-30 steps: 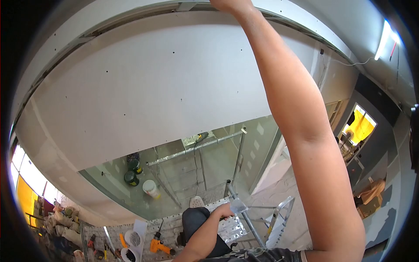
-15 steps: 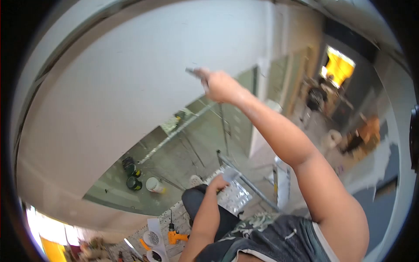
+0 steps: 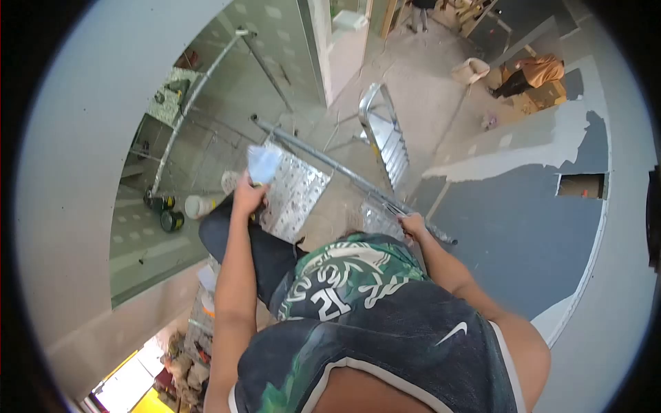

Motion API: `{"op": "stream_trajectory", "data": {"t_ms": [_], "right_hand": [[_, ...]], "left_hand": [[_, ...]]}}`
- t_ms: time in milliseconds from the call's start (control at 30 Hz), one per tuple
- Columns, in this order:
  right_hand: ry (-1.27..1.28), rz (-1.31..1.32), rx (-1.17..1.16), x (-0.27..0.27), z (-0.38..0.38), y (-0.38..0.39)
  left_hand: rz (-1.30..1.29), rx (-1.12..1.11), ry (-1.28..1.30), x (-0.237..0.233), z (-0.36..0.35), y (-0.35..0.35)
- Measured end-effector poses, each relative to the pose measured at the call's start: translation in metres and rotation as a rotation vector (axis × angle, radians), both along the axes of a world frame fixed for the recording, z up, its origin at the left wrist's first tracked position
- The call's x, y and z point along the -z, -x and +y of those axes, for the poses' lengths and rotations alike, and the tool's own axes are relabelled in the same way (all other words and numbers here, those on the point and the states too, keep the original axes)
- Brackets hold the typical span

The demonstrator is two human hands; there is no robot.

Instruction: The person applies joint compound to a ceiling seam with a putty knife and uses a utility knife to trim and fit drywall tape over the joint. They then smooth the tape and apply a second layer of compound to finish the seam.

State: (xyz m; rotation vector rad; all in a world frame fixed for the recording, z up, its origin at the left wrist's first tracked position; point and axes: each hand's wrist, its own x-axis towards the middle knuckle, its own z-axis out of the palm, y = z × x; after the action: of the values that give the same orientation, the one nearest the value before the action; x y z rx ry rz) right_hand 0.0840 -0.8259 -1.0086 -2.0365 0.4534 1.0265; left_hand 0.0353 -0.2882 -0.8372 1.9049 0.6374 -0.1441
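My left hand [image 3: 250,195] is closed around the handle of a wide putty knife [image 3: 264,164], its pale blade pointing away from me. It is above my bent leg, beside a speckled metal platform [image 3: 296,196]. My right hand [image 3: 413,226] is low beside my hip, next to the scaffold rail [image 3: 330,160]. Its fingers are closed on a thin metal tool [image 3: 394,209], whose exact kind is too small to make out.
A folding stepladder [image 3: 387,138] stands beyond the rail. A white bucket [image 3: 200,206] and dark tubs [image 3: 172,220] sit below on the left. One person [image 3: 540,70] bends at far right; another [image 3: 421,14] stands at the back. Smooth white board [image 3: 76,158] curves along the left.
My right arm has come down from the white board to beside my hip. My view has tilted downward and turned right. The putty knife is still in my left hand.
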Motion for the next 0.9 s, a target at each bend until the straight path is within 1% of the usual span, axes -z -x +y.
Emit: {"op": "stream_trajectory", "data": {"t_ms": [33, 100, 133, 200, 233, 300, 333, 367, 400, 433, 500, 533, 600, 633, 700, 733, 767, 833, 867, 900], "right_hand": [[0.005, 0.031, -0.002, 0.02, -0.021, 0.021], [0.213, -0.162, -0.233, 0.052, -0.05, 0.046], [0.21, -0.15, -0.237, 0.049, -0.053, 0.048], [0.1, -0.106, -0.146, 0.044, -0.056, 0.043], [0.095, -0.095, -0.151, 0.044, -0.055, 0.036], [0.077, -0.15, -0.208, 0.048, -0.047, 0.008], [0.073, -0.147, -0.217, 0.064, -0.045, -0.003], [0.02, -0.3, -0.226, 0.091, -0.045, -0.013], [-0.037, -0.453, -0.235, 0.107, -0.043, -0.023], [-0.045, -0.457, -0.247, 0.102, -0.036, -0.036], [0.048, -0.601, -0.478, 0.087, -0.02, -0.059], [0.039, -0.604, -0.485, 0.082, -0.012, -0.068], [-0.159, -0.119, -0.292, 0.069, 0.001, -0.084], [-0.161, -0.124, -0.298, 0.056, 0.009, -0.089], [-0.365, 0.059, -0.121, 0.031, 0.029, -0.09], [-0.365, 0.057, -0.125, 0.025, 0.037, -0.09], [-0.342, 0.052, -0.114, 0.02, 0.043, -0.089], [-0.3, 0.059, -0.1, 0.024, 0.054, -0.088], [-0.259, 0.13, 0.023, 0.027, 0.059, -0.081], [-0.216, 0.192, 0.144, 0.029, 0.065, -0.079]], "left_hand": [[-0.121, -0.12, 0.186, -0.003, -0.003, 0.0], [-0.241, -0.408, 0.426, -0.026, -0.017, 0.004], [-0.23, -0.414, 0.422, -0.035, -0.023, 0.008], [-0.365, -0.656, 0.592, -0.054, -0.035, 0.018], [-0.357, -0.662, 0.584, -0.064, -0.041, 0.024], [-0.431, -0.675, 0.718, -0.079, -0.051, 0.037], [-0.421, -0.651, 0.716, -0.08, -0.051, 0.044], [-0.424, -0.66, 0.711, -0.084, -0.053, 0.049], [-0.432, -0.667, 0.746, -0.091, -0.055, 0.054], [-0.444, -0.673, 0.779, -0.095, -0.054, 0.058], [-0.467, -0.672, 0.799, -0.108, -0.05, 0.065], [-0.493, -0.665, 0.824, -0.116, -0.047, 0.067], [-0.53, -0.652, 0.85, -0.123, -0.04, 0.07], [-0.538, -0.655, 0.85, -0.123, -0.032, 0.071], [-0.545, -0.605, 0.94, -0.117, -0.014, 0.072], [-0.543, -0.596, 1.011, -0.11, -0.004, 0.072], [-0.543, -0.598, 1.014, -0.099, 0.003, 0.069], [-0.58, -0.504, 1.269, -0.081, 0.007, 0.059], [-0.587, -0.467, 1.399, -0.072, 0.015, 0.057], [-0.582, -0.487, 1.417, -0.073, 0.016, 0.052]]}}
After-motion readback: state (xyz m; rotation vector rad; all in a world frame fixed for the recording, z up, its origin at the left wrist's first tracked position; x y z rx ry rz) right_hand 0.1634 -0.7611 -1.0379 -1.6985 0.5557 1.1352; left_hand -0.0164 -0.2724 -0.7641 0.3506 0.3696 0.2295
